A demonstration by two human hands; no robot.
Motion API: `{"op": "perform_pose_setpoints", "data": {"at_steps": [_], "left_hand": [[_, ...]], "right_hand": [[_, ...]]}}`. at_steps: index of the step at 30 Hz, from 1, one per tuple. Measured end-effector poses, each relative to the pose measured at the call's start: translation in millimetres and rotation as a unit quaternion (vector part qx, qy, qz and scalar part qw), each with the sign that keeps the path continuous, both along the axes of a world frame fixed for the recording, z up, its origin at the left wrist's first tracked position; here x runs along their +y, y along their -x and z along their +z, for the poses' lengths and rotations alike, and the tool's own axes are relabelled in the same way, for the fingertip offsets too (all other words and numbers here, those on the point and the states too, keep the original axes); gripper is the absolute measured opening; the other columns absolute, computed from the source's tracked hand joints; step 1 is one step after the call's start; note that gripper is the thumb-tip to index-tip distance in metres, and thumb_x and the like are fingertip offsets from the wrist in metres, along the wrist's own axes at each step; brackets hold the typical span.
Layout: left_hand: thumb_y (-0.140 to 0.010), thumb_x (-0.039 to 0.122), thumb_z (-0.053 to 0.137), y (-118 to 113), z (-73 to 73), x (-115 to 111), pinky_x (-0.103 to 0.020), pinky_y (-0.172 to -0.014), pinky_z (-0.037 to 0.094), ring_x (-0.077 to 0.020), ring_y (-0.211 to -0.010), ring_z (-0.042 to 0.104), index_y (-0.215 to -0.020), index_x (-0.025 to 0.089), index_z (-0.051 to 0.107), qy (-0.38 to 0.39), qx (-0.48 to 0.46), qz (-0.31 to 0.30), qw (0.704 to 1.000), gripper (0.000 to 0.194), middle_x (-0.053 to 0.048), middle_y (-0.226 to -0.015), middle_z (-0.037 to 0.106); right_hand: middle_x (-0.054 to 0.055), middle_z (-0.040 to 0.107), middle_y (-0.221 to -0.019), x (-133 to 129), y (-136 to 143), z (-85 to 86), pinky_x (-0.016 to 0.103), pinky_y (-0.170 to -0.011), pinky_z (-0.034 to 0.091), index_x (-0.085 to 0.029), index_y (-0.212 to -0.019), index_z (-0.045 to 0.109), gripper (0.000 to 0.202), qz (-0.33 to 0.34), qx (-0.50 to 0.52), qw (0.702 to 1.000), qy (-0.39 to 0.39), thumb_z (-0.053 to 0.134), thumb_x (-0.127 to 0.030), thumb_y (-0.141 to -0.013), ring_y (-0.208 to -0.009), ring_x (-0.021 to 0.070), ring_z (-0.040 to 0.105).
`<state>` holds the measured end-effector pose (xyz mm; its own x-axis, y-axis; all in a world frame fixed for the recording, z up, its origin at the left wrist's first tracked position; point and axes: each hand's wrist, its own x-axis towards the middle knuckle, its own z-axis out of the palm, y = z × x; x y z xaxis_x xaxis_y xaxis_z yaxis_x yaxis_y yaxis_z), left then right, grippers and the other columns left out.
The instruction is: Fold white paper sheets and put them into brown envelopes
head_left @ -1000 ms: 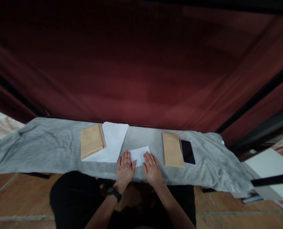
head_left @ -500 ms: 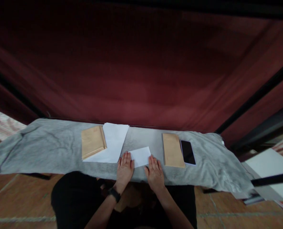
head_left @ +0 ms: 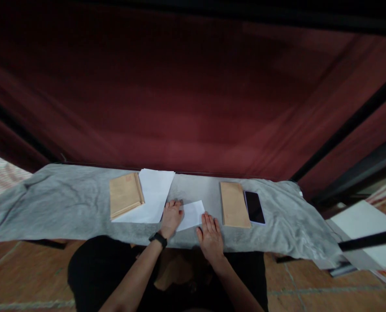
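A small folded sheet of white paper (head_left: 191, 215) lies tilted on the grey cloth in front of me. At its left end is my left hand (head_left: 172, 219), wearing a dark watch; the fingers are slightly bent and apart, resting at the paper's upper left corner. My right hand (head_left: 210, 235) lies flat with fingers stretched out, their tips touching the right end of the folded paper. Larger white sheets (head_left: 157, 190) lie just left of my left hand, partly under a stack of brown envelopes (head_left: 125, 195).
Another brown envelope (head_left: 235, 204) lies to the right, with a dark-screened phone (head_left: 254, 207) beside it. A grey cloth (head_left: 72, 199) covers the narrow table, and a dark red panel (head_left: 193, 108) rises behind. A white board (head_left: 364, 229) stands at far right.
My left hand has moved slightly up along the paper's left end, and its fingers have bent from lying straight. The right hand stays at the right end.
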<state>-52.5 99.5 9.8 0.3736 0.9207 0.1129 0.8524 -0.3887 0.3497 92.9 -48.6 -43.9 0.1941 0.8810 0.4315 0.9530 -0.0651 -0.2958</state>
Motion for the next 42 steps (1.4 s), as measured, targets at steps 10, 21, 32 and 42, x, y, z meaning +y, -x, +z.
{"op": "perform_pose_setpoints", "data": {"at_steps": [10,21,32,42], "left_hand": [[-0.087,0.014,0.049,-6,26.2,7,-0.031,-0.083,0.050,-0.0189,-0.088,0.066,-0.088,0.021,0.060,0.008,-0.128,-0.036,0.991,0.013,-0.003,-0.088,0.069],[-0.095,0.021,0.043,15,-13.3,-46,-0.042,-0.111,0.044,-0.0215,-0.125,0.058,-0.111,0.023,0.065,0.003,-0.156,-0.204,0.966,0.028,-0.008,-0.129,0.067],[-0.092,0.011,0.042,30,-13.3,-42,-0.040,-0.117,0.039,-0.0171,-0.123,0.060,-0.111,0.024,0.067,0.009,-0.081,-0.258,0.963,0.034,-0.005,-0.128,0.068],[-0.085,0.009,0.046,17,-8.2,-50,-0.042,-0.117,0.035,-0.0187,-0.132,0.053,-0.115,0.024,0.066,0.006,-0.032,-0.206,0.978,0.039,-0.006,-0.139,0.061]], "right_hand": [[0.014,0.048,-0.151,-2,-8,-1.3,0.042,-0.113,0.039,-0.014,-0.157,0.025,0.056,-0.017,0.085,0.996,-0.021,0.027,-0.033,-0.105,-0.137,0.0232,0.047],[0.014,0.036,-0.158,-5,-15,-6.9,0.044,-0.113,0.039,-0.015,-0.159,0.017,0.058,-0.052,0.201,0.976,-0.066,0.024,-0.033,-0.104,-0.145,0.0240,0.036],[0.010,0.056,-0.144,3,-16,0.8,0.044,-0.111,0.042,-0.020,-0.137,0.058,0.045,0.015,0.135,0.990,-0.041,0.034,-0.022,-0.099,-0.135,0.0220,0.049],[0.006,0.049,-0.150,27,-7,11.2,0.045,-0.120,0.029,-0.019,-0.143,0.052,0.044,0.089,0.053,0.994,0.042,0.034,-0.031,-0.104,-0.141,0.0212,0.043]]}}
